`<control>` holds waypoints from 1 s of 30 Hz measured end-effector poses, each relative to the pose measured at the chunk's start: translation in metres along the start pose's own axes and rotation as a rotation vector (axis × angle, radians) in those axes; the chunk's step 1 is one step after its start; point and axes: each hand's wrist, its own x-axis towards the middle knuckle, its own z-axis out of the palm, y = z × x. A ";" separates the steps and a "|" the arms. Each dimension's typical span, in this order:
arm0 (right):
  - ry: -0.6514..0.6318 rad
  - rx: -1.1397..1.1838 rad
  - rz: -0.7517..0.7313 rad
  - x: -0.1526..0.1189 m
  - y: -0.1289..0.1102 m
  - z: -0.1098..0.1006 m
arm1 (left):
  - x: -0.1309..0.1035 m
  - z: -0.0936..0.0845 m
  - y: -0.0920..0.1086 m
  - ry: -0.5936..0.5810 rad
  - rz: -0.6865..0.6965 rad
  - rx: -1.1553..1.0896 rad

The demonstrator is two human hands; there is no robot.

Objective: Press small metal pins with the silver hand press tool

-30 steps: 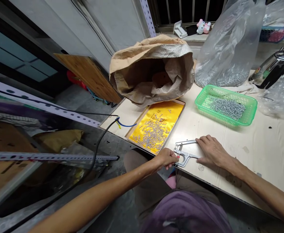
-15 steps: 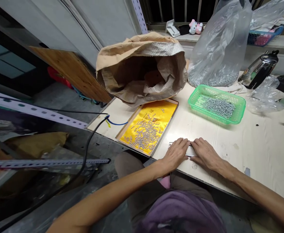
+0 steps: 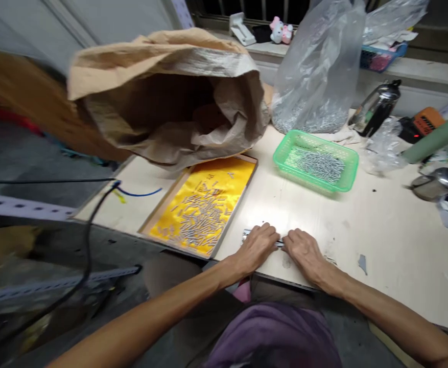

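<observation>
Near the table's front edge, my left hand [image 3: 258, 248] is closed over a narrow silvery metal piece [image 3: 246, 234], whose end sticks out beyond the knuckles. My right hand [image 3: 304, 254] has its fingers curled on the same piece's other end. A thin strip of metal shows in the small gap between both hands; the rest is hidden under the fingers. Left of my hands lies a shallow tray [image 3: 224, 236] with a yellow lining, holding many small metal pins or screws [image 3: 203, 220]. Beyond my right hand, a green plastic basket [image 3: 315, 186] contains similar small metal pieces [image 3: 321, 166].
A big open brown paper sack [image 3: 150, 128] stands behind the tray. A clear plastic bag [image 3: 311, 82] of metal pieces and a glass-and-black press pot [image 3: 377, 107] are at the back. A dark cable [image 3: 89, 245] crosses at left; a metal pot [image 3: 440, 183] sits far right.
The view has swung rightward and closer to the table. My right hand's fingers have curled in more, and less of the metal piece shows between my hands.
</observation>
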 end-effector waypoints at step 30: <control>-0.084 0.132 -0.527 0.070 -0.014 -0.020 | -0.061 0.044 0.027 0.682 0.382 0.049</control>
